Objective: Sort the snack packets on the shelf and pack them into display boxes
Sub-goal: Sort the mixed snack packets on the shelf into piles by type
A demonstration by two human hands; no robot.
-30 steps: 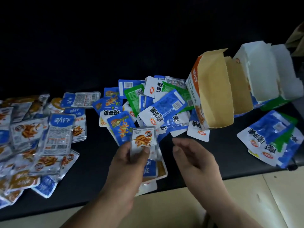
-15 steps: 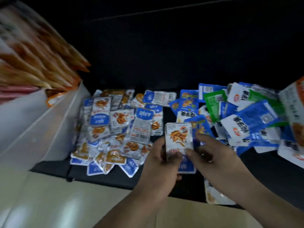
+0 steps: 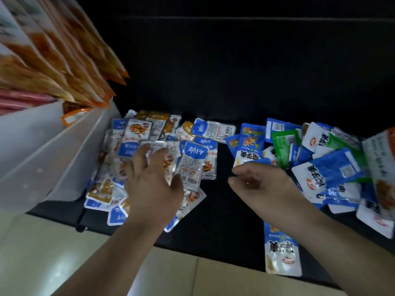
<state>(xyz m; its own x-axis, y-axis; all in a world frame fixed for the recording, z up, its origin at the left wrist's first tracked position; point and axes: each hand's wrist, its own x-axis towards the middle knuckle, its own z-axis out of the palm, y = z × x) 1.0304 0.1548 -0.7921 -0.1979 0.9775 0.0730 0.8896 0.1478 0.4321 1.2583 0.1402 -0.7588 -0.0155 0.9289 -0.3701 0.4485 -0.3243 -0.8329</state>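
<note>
Two heaps of small snack packets lie on the black shelf (image 3: 215,210). The left heap (image 3: 192,161) is silver-and-blue packets with orange pictures. The right heap (image 3: 329,167) is blue, white and green packets. My left hand (image 3: 152,182) hovers over the left heap with fingers spread and holds nothing. My right hand (image 3: 263,184) hangs between the heaps, fingers loosely curled, with nothing in it. One blue-and-white packet (image 3: 282,253) lies at the shelf's front edge under my right forearm. A display box (image 3: 382,167) shows partly at the right edge.
A white bin (image 3: 42,157) stands at the left, filled with upright orange and red packs (image 3: 55,56). The shelf's back wall is dark. A beige floor (image 3: 64,253) lies below the shelf's front edge.
The packet held in both hands half a second ago is gone from them; my left hand has moved out over the left heap and spread. The view has swung left.
</note>
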